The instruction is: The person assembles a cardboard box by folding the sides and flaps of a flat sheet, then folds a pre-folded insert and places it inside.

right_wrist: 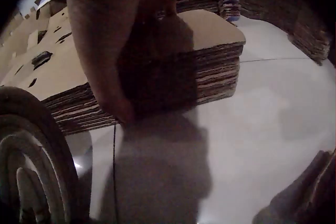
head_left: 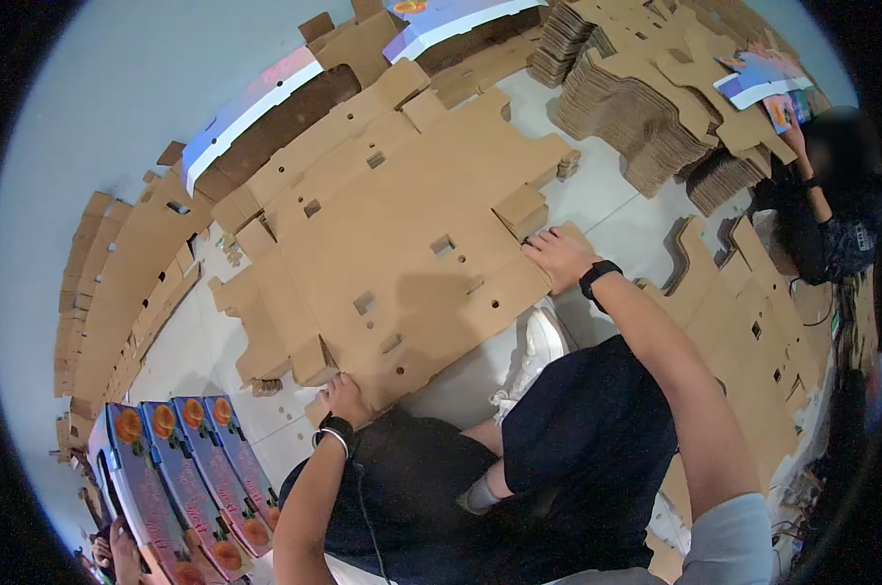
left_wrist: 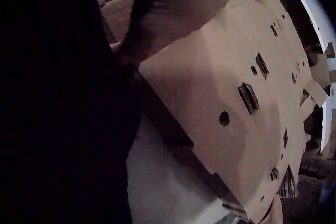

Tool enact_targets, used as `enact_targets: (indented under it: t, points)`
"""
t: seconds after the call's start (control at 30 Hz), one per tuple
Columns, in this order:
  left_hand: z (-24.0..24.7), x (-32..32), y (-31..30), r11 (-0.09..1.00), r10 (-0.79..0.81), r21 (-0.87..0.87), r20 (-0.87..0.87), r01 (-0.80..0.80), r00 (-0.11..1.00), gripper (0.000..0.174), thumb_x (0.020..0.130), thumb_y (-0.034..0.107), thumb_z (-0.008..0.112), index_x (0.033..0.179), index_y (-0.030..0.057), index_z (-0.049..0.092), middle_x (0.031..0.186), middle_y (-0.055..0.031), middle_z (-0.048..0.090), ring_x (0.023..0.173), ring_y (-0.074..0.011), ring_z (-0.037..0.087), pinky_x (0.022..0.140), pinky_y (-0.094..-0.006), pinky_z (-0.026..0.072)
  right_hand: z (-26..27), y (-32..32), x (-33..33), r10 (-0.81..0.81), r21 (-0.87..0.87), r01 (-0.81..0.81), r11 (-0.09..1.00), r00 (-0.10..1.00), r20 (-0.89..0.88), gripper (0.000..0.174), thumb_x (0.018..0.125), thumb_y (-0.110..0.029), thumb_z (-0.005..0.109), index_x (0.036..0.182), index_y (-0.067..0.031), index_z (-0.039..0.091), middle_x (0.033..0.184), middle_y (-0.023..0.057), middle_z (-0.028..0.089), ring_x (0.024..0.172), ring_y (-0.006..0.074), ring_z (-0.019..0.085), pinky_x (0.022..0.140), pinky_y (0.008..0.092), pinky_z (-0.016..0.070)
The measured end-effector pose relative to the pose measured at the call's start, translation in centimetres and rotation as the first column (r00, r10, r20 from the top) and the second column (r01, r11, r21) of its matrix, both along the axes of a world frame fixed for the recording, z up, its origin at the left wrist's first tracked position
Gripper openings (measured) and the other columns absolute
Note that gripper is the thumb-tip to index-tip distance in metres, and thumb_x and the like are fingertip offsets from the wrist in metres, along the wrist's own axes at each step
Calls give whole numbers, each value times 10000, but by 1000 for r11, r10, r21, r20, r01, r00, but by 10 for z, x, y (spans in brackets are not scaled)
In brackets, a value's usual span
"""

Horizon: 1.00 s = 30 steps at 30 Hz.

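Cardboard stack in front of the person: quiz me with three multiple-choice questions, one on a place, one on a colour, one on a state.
1. Where is the right hand?
A: at the right edge of the cardboard stack
B: on a knee
C: raised in the air

2. What colour are the printed boxes at lower left?
A: green
B: blue with orange pictures
C: plain white

3. How do the stack's sheets lie?
A: rolled up
B: folded into boxes
C: flat and unfolded

Answers:
1 A, the head view shows the hand on the stack's right edge.
2 B, their faces are blue with orange pictures.
3 C, the top sheet lies spread out, with its flaps and cut-outs showing.
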<state>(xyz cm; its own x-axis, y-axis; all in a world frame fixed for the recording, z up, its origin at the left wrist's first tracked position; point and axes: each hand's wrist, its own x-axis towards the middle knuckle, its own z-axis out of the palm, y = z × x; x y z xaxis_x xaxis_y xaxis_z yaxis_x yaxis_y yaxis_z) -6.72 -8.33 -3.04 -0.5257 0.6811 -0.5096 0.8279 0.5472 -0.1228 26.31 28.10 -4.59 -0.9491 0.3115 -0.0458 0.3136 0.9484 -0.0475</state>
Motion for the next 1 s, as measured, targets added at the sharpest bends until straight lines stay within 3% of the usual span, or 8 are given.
enact_targets:
  t: [0.33,0.53,0.63,0.73,0.83,0.9,0.97,1.0]
  points:
    - [7,-9,11,1000,0,-18,-15,0,1000,927,477,356,847,1224,28,405,1223,-144,488,1182,-298,466,985,-445,356,12,3,-12,-33,-57,33,998,999,4,792,506,-274,784,1193,-82,441,1141,135,506,1119,304,480,1003,429,338]
    - [-9,-10,15,990,-6,-138,-90,-7,996,998,457,368,868,1258,24,381,1247,-135,474,1214,-279,438,988,-434,359,17,1,-11,-38,-103,44,994,998,59,661,629,-299,737,1189,-88,455,1133,129,514,1135,299,474,1024,450,312]
    - [-18,-14,17,984,-20,-181,-82,5,996,973,542,417,823,1297,23,353,1281,-133,461,1251,-297,405,1020,-543,299,2,-7,-10,-114,38,111,993,991,76,565,722,-277,667,1213,-88,462,1154,121,523,1132,283,479,1033,446,300]
    - [-19,-17,12,981,115,-142,-125,-133,986,884,665,450,727,1350,53,335,1346,-108,430,1297,-311,359,1013,-676,198,18,-33,-17,-164,426,132,895,986,39,515,777,-246,606,1248,-88,468,1172,111,534,1164,264,468,1054,427,279]
    - [-40,-42,-13,967,157,-161,-233,-197,960,750,745,445,634,1372,119,382,1393,-102,414,1322,-297,338,968,-765,116,68,-58,-7,-233,316,178,932,961,148,594,773,-334,635,1288,-90,469,1199,134,562,1172,299,486,1045,481,286]
    - [-72,-138,-34,978,208,-17,163,-208,965,724,722,465,663,1335,133,466,1365,-139,458,1283,-310,403,1021,-666,216,106,-70,13,-240,-425,272,863,962,129,762,698,-519,692,1292,-91,483,1243,186,539,1208,354,459,1039,600,248]
    - [76,-156,-44,959,-82,281,414,-42,907,744,706,520,678,1309,123,498,1314,-184,501,1217,-342,471,1019,-529,333,159,-86,22,-222,-374,251,893,968,121,724,755,-564,622,1298,-102,495,1201,189,579,1146,349,520,1032,580,275]
    - [207,-86,-36,894,387,238,19,-380,922,757,672,539,706,1269,107,530,1264,-202,534,1169,-350,512,967,-419,410,173,-89,32,-306,-348,323,880,946,104,716,762,-567,613,1300,-108,499,1201,186,581,1134,346,530,1028,545,298]
